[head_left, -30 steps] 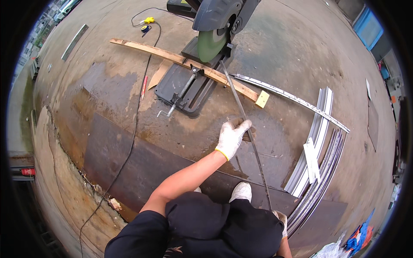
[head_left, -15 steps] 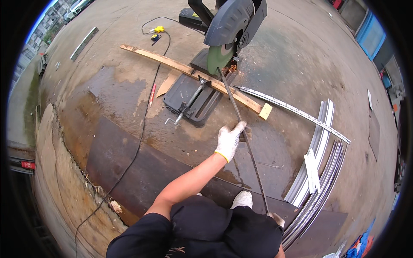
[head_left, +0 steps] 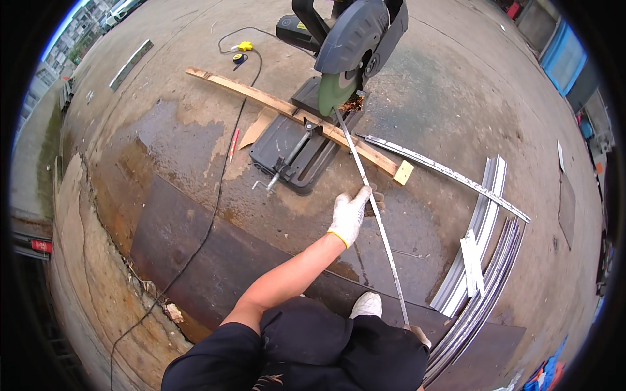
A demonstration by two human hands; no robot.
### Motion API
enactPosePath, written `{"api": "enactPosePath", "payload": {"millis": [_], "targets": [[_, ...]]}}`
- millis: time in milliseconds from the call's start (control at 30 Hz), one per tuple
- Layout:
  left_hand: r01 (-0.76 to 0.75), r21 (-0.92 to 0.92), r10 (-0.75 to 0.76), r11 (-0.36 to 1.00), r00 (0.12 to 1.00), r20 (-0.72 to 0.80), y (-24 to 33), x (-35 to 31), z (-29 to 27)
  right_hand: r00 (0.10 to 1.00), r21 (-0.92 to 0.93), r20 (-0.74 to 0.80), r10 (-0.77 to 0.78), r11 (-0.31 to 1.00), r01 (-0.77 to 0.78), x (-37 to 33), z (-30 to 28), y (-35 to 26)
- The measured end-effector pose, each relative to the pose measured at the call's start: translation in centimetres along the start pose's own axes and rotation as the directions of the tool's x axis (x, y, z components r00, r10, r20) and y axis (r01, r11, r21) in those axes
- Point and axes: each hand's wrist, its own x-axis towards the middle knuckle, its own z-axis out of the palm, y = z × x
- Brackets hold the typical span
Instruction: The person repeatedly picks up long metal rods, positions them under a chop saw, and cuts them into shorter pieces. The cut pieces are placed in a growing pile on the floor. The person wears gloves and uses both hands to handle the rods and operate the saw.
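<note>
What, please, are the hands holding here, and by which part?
The gloved left hand grips a long thin metal strip around its middle, its far end under the chop saw's green disc. The right hand is barely visible at the strip's near end.

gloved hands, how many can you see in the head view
1. The left hand, in a white work glove, grips the long metal strip in front of the chop saw. The right hand is out of view and may be hidden behind the knees.

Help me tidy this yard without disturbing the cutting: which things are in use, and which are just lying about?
In use:
left hand gripping the metal strip
chop saw
wooden plank

Lying about:
stacked metal strips
red pencil
yellow plug
</note>
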Motion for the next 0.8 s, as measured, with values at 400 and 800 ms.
{"api": "enactPosePath", "payload": {"millis": [400, 800], "targets": [[-0.042, 0.108, 0.051, 0.993, 0.995, -0.087, 0.6, -0.3, 0.0, 0.958, 0.130, 0.286, 0.030, 0.989, -0.070, 1.4, -1.4, 0.4], [-0.052, 0.115, 0.064, 0.992, 0.993, -0.103, -0.4, 0.7, -0.8, 0.921, 0.150, 0.385, 0.048, 0.982, -0.114, 1.3, -1.2, -0.6]]}}
